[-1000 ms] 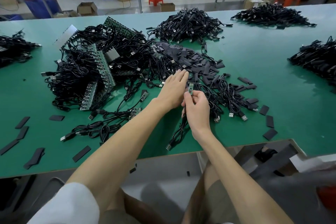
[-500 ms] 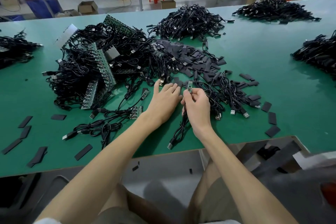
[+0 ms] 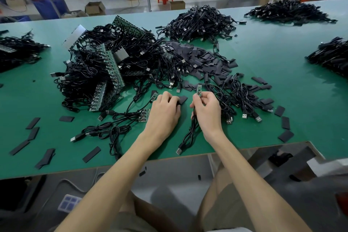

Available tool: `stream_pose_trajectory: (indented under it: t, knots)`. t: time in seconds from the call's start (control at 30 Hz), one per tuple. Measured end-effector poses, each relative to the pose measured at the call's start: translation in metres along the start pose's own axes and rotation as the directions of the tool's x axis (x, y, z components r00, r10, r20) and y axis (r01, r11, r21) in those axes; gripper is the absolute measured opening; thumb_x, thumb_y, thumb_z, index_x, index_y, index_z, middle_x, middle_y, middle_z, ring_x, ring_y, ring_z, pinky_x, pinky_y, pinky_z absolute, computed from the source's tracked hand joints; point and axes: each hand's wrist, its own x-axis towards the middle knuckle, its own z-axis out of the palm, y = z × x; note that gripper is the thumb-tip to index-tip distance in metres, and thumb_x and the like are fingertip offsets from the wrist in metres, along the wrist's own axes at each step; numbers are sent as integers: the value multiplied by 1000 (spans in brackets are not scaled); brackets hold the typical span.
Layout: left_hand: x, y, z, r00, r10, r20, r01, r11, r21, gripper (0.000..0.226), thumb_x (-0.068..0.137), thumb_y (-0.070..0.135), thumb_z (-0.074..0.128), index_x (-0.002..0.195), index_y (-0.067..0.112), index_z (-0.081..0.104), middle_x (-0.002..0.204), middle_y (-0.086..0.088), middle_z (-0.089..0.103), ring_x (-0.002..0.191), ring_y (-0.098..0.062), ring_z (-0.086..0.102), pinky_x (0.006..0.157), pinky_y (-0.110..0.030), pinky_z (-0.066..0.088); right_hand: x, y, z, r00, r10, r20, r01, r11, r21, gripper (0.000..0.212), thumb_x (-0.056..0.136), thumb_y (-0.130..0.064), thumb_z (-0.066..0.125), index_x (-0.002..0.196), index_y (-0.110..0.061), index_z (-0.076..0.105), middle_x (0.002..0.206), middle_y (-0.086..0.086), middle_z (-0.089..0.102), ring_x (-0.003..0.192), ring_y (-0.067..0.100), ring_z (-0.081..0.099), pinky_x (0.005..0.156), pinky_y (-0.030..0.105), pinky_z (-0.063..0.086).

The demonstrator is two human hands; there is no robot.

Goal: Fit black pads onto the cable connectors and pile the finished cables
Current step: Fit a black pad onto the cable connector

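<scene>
**Left hand back from the pad heap, one pad in it**

The left hand [image 3: 163, 112] has pulled back toward the table edge since a second ago. Its fingers were straight and reaching into the pad heap [image 3: 204, 60]; now they are curled and pinch a single black pad [image 3: 182, 98], which sticks out past the fingertips.

The right hand [image 3: 207, 109] has hardly moved. It grips the cable [image 3: 190, 133] just below its connector [image 3: 199, 90], a small green board held upright above thumb and forefinger. The pad is just left of the connector, not touching it.

The cable hangs down from the fist, and its USB plug [image 3: 178, 150] lies on the green table [image 3: 273, 103] near the front edge.

The unfinished tangle [image 3: 98, 73] sits to the left, another cable pile [image 3: 199, 22] beyond the heap, and loose pads [image 3: 33, 130] at far left.
</scene>
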Motion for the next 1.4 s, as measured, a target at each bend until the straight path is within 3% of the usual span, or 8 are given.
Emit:
stream_pose_trajectory:
  t: [0.13, 0.23, 0.3, 0.53, 0.73, 0.97, 1.1, 1.4]
  knots:
    - [-1, 0, -1, 997, -60, -44, 59, 998, -26, 24, 99, 16, 56, 119, 2, 62, 119, -16, 53, 108, -34, 53, 93, -45, 46, 0, 0, -1, 1000, 3, 8, -3, 1000, 9, 9, 102, -28, 57, 102, -20, 57, 75, -3, 72, 58, 15, 59, 63, 42, 52]
    - [0, -3, 1, 996, -84, 3, 84, 996, -21, 39, 100, 32, 60, 130, 8, 59, 135, -10, 52, 124, -29, 48, 102, -40, 39, -1, 0, -1, 1000, -10, 12, 10, 1000, 28, 8, 103, -26, 56, 101, -19, 58, 76, -5, 72, 50, 14, 63, 56, 28, 50]
    - [1, -6, 4, 995, -93, 39, 94, 995, -26, 45, 101, 39, 57, 136, 11, 57, 141, -5, 53, 132, -26, 46, 109, -39, 34, -1, 0, -1, 1000, -9, 19, 8, 999, 44, 6, 103, -24, 57, 100, -19, 58, 79, -3, 72, 49, 16, 65, 57, 28, 50]
    - [0, -6, 1, 998, -59, -30, 57, 996, -61, 24, 99, 33, 62, 110, 13, 70, 110, -3, 63, 107, -26, 53, 95, -39, 40, 1, 2, 0, 999, -5, 42, 3, 999, 51, 8, 102, -18, 60, 109, -18, 63, 85, 1, 74, 52, 19, 68, 55, 24, 46]
    - [-1, -3, -2, 995, -97, -27, 94, 991, -98, 19, 101, 24, 59, 112, 9, 66, 112, -7, 63, 108, -27, 52, 95, -39, 42, -2, 0, -1, 997, -10, 78, 8, 999, 33, 5, 102, -19, 61, 105, -22, 64, 85, 2, 74, 55, 17, 69, 57, 26, 49]
    - [-4, -2, -6, 981, -168, -94, 144, 965, -220, 21, 107, 18, 49, 116, 6, 64, 113, -8, 62, 96, -26, 59, 82, -39, 48, -4, -2, -1, 994, -18, 106, 17, 1000, 12, 10, 102, -19, 61, 96, -26, 64, 80, 1, 74, 55, 15, 67, 60, 32, 53]
    - [-2, -6, -5, 963, -239, -125, 195, 938, -288, 23, 107, 13, 48, 118, 6, 67, 114, -8, 69, 101, -24, 63, 86, -36, 49, -5, -3, -1, 991, -20, 129, 22, 1000, -13, 13, 102, -20, 62, 93, -29, 63, 81, 1, 74, 55, 15, 67, 67, 40, 59]
    - [-4, -7, -13, 923, -336, -188, 193, 826, -529, 18, 105, 15, 54, 113, 14, 71, 101, 5, 74, 91, -7, 67, 83, -21, 51, -6, -5, -1, 985, -39, 168, 59, 992, -113, 3, 99, -17, 64, 99, -17, 68, 80, -2, 75, 53, 13, 67, 65, 31, 58]
